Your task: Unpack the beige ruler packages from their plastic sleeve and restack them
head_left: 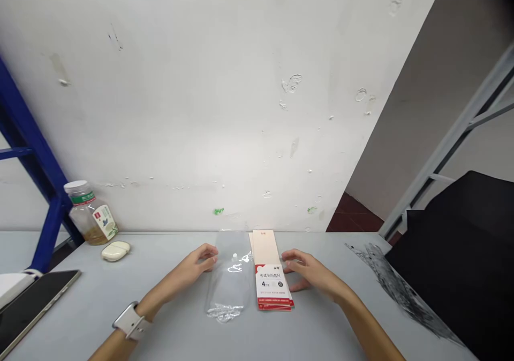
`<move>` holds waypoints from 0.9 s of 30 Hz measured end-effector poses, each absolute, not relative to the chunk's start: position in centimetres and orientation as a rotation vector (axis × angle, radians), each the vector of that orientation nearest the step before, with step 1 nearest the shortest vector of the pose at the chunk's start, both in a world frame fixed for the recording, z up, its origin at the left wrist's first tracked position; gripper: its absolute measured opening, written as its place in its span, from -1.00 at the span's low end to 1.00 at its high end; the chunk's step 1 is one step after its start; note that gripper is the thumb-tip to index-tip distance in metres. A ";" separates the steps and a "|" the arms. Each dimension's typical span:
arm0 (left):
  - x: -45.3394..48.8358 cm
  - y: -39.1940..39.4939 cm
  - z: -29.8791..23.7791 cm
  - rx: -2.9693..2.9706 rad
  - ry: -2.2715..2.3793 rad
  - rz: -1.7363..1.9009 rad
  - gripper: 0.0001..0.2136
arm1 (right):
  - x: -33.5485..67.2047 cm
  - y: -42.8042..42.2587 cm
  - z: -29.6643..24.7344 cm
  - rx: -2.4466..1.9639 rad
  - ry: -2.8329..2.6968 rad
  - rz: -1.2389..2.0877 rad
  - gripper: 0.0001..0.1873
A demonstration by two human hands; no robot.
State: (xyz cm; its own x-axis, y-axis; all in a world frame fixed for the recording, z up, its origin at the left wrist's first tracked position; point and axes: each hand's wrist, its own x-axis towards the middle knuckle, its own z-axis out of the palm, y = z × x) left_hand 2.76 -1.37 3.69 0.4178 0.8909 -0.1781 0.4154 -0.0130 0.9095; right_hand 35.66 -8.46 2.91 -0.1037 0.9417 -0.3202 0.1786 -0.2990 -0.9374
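A clear plastic bag [228,280] lies flat on the grey table [132,302], crumpled at its near end. My left hand [198,262] rests at the bag's left edge, fingers apart and holding nothing. To the right of the bag is a small stack of red-and-white packets [273,286] printed "考试专用套尺", an exam ruler set. Their cream upper part [265,246] reaches toward the wall. My right hand [299,270] sits just beside the stack's right edge, open and empty. A white watch [130,321] circles my left wrist.
A jar with a white lid [90,213] and a white oval case [115,251] stand at the back left. A dark tablet [36,307] lies at the left edge, near a blue metal frame [38,173]. A black sheet [453,254] covers the right side.
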 end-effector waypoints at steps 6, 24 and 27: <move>2.7 -1.5 4.0 1.638 1.153 0.548 -0.66 | 35.4 -8.7 3.6 -1.643 -1.216 1.513 -0.50; 2.9 -1.4 3.8 1.633 1.215 0.553 -0.66 | 35.1 -8.6 3.4 -1.545 -1.188 1.497 -0.46; 2.8 -1.5 3.8 1.639 1.221 0.559 -0.67 | 34.8 -8.9 4.0 -1.580 -1.179 1.518 -0.49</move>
